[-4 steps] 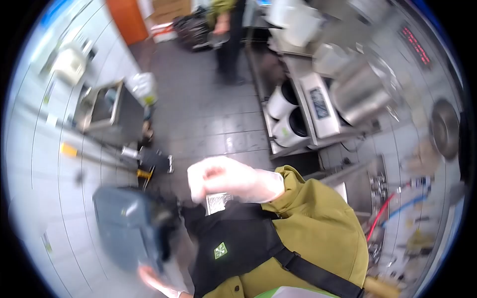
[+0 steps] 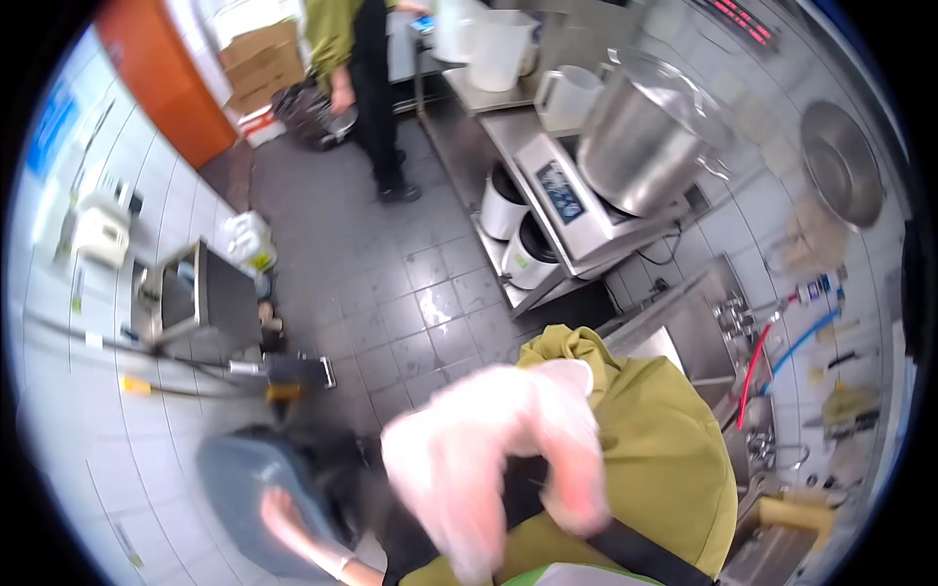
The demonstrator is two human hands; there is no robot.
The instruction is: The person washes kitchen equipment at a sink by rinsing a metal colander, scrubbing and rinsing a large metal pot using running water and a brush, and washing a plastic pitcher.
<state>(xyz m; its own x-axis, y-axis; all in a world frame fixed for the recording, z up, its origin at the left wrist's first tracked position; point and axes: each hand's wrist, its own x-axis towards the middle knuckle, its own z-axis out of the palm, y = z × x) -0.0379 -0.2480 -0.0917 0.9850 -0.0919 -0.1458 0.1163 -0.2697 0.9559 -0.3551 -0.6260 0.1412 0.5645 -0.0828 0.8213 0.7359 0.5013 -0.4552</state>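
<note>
Left hand (image 2: 283,518), blurred on my feed, overlaps the grey-blue bin (image 2: 231,483) beside the tiled wall (image 2: 147,459) (grip or contact, I can't tell), while the right hand (image 2: 489,430), thumb and fingers parted, hangs before the olive jacket (image 2: 674,449).

Widest way: tiled floor (image 2: 391,303) ahead, between steel basin (image 2: 200,278) left and bench (image 2: 479,98) right. Co-worker (image 2: 371,107) stands at far end beside bench, narrowing it. Bin (image 2: 225,469) blocks left hand (image 2: 281,513) closely. Tall pot (image 2: 640,142) crowds bench. Red hose (image 2: 750,376), blue hose (image 2: 796,344) hang over sink (image 2: 699,337).
</note>
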